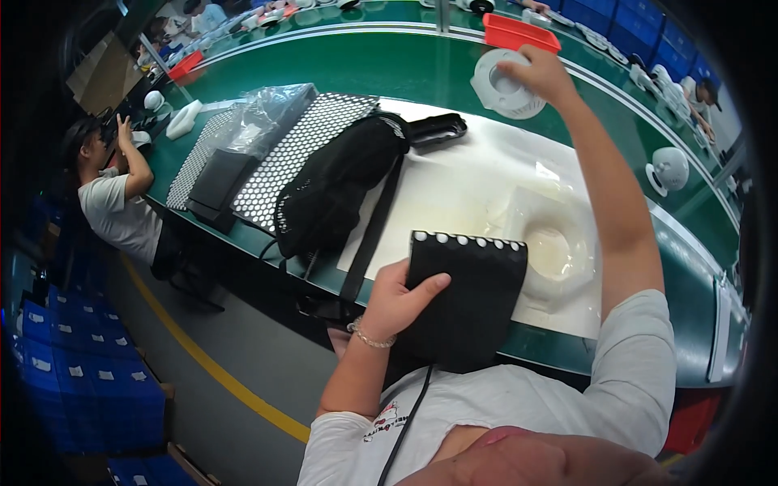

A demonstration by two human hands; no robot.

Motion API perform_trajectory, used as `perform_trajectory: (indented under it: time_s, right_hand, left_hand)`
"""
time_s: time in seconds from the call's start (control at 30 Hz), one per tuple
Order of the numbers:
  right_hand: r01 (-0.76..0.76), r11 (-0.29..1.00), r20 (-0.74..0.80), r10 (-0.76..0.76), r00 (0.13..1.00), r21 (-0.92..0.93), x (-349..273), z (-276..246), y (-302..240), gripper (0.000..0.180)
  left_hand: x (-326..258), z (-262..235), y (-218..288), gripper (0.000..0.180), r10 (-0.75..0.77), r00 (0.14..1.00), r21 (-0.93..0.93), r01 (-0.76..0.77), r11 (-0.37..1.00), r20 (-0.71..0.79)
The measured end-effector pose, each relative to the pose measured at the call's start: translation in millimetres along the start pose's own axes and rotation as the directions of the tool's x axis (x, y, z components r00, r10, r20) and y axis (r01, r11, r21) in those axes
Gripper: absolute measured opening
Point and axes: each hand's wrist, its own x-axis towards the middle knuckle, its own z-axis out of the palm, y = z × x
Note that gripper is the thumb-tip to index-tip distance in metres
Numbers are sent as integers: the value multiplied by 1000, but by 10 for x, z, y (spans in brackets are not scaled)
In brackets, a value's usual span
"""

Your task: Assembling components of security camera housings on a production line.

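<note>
My left hand point(399, 301) grips the left edge of a black sheet point(466, 304) in front of my body. The thumb lies over its face, and a row of white round dots runs along the top edge. Out over the far part of the green bench point(381, 61), my right hand point(545, 77) is closed on a round white plastic part point(493, 93) with a wide rim. Beneath my right forearm a clear moulded tray point(567, 279) with a round hollow rests on a white sheet point(462, 182).
Left of the white sheet lie a black bag point(336, 186) with a strap, black white-dotted sheets point(316, 121) and clear plastic wrap point(271, 113). A red bin point(521, 32) stands beyond my right hand; another white part point(668, 172) sits far right. A co-worker point(121, 202) sits left.
</note>
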Motion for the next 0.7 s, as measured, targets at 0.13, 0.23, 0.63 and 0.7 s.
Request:
perform_trajectory:
  time_s: [0.13,0.23,0.63,0.7]
  right_hand:
    - [-77,891,72,50,996,448,-694,-576,-122,37]
    - [-177,727,179,75,981,664,-1308,-815,-238,30]
    - [502,839,-42,-506,862,207,-2404,-1047,-702,44]
    - [549,820,67,-564,823,160,-2493,-1013,-786,39]
  left_hand:
    - [-23,-14,-4,19,25,1000,-14,-25,1000,-11]
    - [-77,1,-24,16,76,997,-64,-77,995,-13]
    - [-231,280,-247,29,418,907,-240,-417,876,-52]
    - [-264,398,-207,35,464,882,-303,-464,832,-77]
